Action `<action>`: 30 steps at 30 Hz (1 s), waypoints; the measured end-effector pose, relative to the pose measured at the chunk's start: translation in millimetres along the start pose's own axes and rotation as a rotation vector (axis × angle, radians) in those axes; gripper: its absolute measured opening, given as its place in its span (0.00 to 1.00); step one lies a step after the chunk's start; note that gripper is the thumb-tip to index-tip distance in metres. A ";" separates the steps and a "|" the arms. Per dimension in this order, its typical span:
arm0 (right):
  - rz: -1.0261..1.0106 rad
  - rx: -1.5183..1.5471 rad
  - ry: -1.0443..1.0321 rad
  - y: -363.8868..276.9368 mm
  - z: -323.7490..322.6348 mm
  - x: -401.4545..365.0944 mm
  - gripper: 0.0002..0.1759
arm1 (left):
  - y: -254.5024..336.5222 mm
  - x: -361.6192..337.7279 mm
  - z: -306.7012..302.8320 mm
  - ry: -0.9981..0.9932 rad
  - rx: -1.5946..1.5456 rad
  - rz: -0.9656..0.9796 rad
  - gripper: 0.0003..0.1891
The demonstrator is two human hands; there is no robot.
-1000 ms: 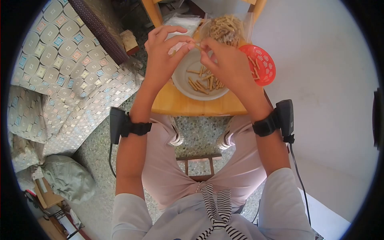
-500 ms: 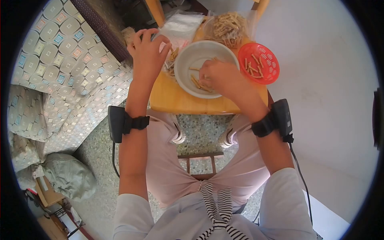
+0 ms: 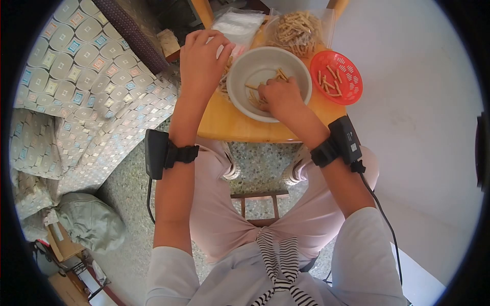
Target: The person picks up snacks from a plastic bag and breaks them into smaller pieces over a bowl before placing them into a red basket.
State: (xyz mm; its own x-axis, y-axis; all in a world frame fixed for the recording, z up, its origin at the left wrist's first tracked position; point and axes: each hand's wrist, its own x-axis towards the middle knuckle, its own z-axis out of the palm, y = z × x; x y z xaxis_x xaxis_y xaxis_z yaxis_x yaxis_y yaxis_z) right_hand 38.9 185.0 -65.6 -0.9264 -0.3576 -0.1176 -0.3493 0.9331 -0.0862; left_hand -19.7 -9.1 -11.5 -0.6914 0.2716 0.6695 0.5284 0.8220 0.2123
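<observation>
A grey-white bowl (image 3: 235, 97) on the wooden chair seat (image 3: 224, 127) holds several thin tan sticks (image 3: 254, 97). My right hand (image 3: 280, 96) reaches down inside it, fingers bent around the sticks; its fingertips are partly hidden. My left hand (image 3: 203, 53) is raised at the bowl's left, over a bag of sticks (image 3: 224, 84) that it partly covers. The left fingers are bent and apart, with nothing visible between them. Right of the bowl, a red perforated basket (image 3: 353, 84) holds several sticks. Behind stands a clear bag full of sticks (image 3: 298, 33).
Clear plastic bags (image 3: 236, 25) lie at the back left of the seat. A patterned cloth (image 3: 102, 76) covers furniture on the left, near my left forearm. A white wall (image 3: 418, 102) rises at the right. A grey-green bag (image 3: 89, 224) sits on the floor.
My right hand has shifted slightly right within the bowl, and more sticks show around it. My left hand has moved a little up and right, its fingers closer together. The whole view has shifted slightly.
</observation>
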 end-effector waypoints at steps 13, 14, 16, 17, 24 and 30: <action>-0.056 0.309 0.314 21.5 -31.5 -3.5 0.05 | 14.2 -2.7 7.6 -0.067 -0.022 0.057 0.06; -0.077 0.312 0.381 23.6 -36.1 -5.6 0.05 | 15.9 -2.5 8.0 -0.061 -0.012 0.033 0.06; -0.064 0.323 0.453 27.3 -41.7 -6.9 0.05 | 16.9 -1.6 9.0 -0.075 -0.036 0.033 0.06; -0.056 0.334 0.526 29.2 -45.1 -7.0 0.06 | 17.4 -1.0 9.4 -0.087 -0.056 0.029 0.07; -0.099 0.725 0.536 37.0 -72.9 -8.0 0.09 | 40.5 -2.6 8.8 -0.166 -0.314 0.148 0.12; -0.276 0.830 0.672 31.3 -80.2 -8.2 0.11 | 40.6 1.1 11.9 -0.082 -0.368 0.130 0.11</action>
State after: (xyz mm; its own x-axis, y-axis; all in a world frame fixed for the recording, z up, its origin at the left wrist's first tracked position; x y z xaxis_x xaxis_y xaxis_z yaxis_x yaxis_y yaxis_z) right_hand 24.3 220.3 12.0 -0.8067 -0.2208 0.5482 -0.5861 0.4180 -0.6941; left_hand -4.9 30.6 -10.6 -0.6359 0.4128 0.6521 0.7454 0.5476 0.3802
